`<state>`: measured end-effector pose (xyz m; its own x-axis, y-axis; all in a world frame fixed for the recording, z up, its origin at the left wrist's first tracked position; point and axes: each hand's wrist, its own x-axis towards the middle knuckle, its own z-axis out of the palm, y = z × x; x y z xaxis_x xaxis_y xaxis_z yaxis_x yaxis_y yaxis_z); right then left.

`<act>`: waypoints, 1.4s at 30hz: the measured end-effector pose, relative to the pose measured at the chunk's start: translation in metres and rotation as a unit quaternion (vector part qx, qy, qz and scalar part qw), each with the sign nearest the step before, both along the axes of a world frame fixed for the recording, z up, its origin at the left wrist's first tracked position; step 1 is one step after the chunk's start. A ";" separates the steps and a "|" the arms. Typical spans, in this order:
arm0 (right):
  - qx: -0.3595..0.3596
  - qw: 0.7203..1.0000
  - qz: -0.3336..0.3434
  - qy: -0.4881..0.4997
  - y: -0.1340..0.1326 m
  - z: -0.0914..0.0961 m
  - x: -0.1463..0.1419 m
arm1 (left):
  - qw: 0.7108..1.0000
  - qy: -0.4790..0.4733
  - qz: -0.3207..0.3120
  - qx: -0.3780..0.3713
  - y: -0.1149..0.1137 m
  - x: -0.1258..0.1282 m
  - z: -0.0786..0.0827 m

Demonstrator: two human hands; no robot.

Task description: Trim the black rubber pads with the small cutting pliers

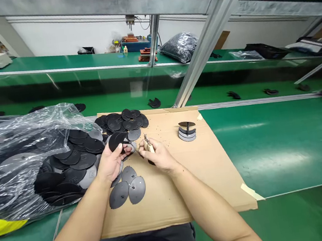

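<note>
The left hand point(112, 162) is gripping a thin black rounded plastic disc point(116, 141) over the left part of a tan cardboard sheet point(166, 203), partly hiding its lower edge. The right hand point(160, 156) is grasping a small metal tool with pale handles point(151, 148), possibly cutters, mostly covering it. Three grey oval plastic pieces point(137, 190) are lying nearer; on the left, a clear plastic bag point(13, 191) is running out of view.

Pretty clearly a factory or workshop: a metal post point(207, 35) rises behind the cardboard sheet point(210, 177), a green conveyor-looking strip point(111, 107) dotted with dark parts point(154, 103) runs behind it, and bagged black discs point(77, 175) spill out left of it.
</note>
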<state>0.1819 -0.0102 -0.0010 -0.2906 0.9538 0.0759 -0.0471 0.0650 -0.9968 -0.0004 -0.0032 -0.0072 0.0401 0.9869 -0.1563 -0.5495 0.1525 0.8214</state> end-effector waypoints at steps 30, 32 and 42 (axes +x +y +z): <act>0.104 0.962 -0.166 -0.190 -0.002 -0.010 -0.011 | 0.997 0.068 -0.021 0.014 -0.010 0.016 -0.009; 0.108 0.961 -0.165 -0.194 -0.003 -0.010 -0.010 | 0.998 0.066 -0.017 0.010 -0.010 0.016 -0.007; 0.082 0.979 -0.111 -0.150 0.002 -0.016 -0.006 | 0.997 0.070 -0.028 0.005 -0.010 0.016 -0.006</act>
